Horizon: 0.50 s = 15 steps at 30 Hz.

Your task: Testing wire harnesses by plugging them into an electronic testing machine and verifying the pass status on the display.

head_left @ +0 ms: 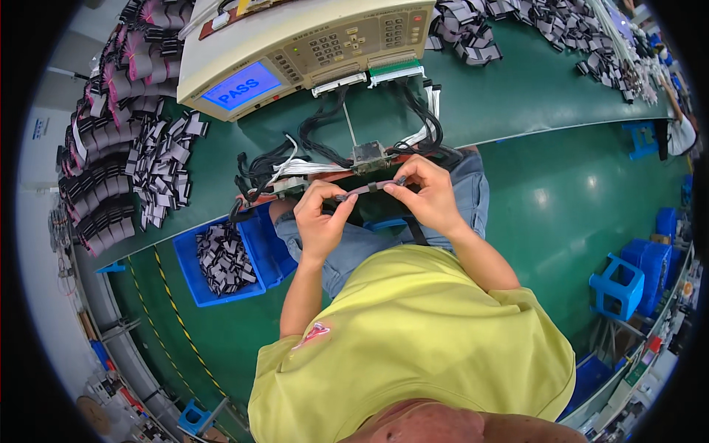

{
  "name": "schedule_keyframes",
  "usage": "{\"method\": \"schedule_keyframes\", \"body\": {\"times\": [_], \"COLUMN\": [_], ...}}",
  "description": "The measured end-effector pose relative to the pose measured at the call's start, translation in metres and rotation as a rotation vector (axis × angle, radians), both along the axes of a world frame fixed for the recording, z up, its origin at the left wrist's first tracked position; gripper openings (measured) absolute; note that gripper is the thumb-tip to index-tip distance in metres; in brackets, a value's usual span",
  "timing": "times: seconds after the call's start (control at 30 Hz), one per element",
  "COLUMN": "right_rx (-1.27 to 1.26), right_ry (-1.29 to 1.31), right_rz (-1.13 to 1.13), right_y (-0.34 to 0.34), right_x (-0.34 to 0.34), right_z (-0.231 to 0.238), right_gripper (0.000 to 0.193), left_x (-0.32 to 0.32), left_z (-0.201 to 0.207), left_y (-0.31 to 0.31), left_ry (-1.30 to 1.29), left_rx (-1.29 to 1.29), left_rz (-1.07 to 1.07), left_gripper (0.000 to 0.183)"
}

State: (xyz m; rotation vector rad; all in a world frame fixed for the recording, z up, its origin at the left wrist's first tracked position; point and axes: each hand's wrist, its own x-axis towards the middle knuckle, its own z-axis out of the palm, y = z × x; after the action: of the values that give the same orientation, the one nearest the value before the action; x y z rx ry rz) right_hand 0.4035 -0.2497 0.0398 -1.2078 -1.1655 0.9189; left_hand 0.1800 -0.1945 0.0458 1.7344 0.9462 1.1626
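Between my two hands stretches a short grey ribbon cable [357, 192] with black connectors at its ends. My left hand [320, 221] pinches its left end between thumb and fingers, and my right hand [430, 198] pinches the right end the same way. The cable is held just in front of the bench edge, above my lap. Right beyond it sits a small clear-and-dark fixture block [370, 155] on a reddish strip. Bundles of black wires [325, 133] and white wires [314, 168] run to the fixture area.
A beige cable tester [310, 55] with a lit blue screen stands on the green bench [509, 96]. Ribbon cables [164, 159] lie piled at left, with more cables [461, 29] at far right. Below the bench, a blue bin [193, 284] holds many cables. Blue stools [619, 286] stand at right.
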Motion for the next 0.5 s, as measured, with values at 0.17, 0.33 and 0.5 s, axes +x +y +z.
{"method": "schedule_keyframes", "body": {"times": [0.17, 0.33, 0.5], "right_rx": [0.195, 0.229, 0.305], "right_ry": [-0.365, -0.408, -0.525], "right_rz": [-0.224, -0.328, -0.360], "right_y": [-0.001, 0.002, 0.004], "right_x": [-0.005, -0.016, -0.018], "right_z": [0.007, -0.004, -0.002], "right_gripper": [0.026, 0.029, 0.030], "left_x": [0.005, 0.003, 0.002], "left_z": [0.003, 0.001, -0.003], "left_y": [-0.001, -0.003, -0.009], "left_ry": [0.081, 0.159, 0.185], "left_rx": [0.172, 0.241, 0.224], "left_rz": [0.021, 0.101, 0.133], "left_gripper": [0.023, 0.029, 0.030]}}
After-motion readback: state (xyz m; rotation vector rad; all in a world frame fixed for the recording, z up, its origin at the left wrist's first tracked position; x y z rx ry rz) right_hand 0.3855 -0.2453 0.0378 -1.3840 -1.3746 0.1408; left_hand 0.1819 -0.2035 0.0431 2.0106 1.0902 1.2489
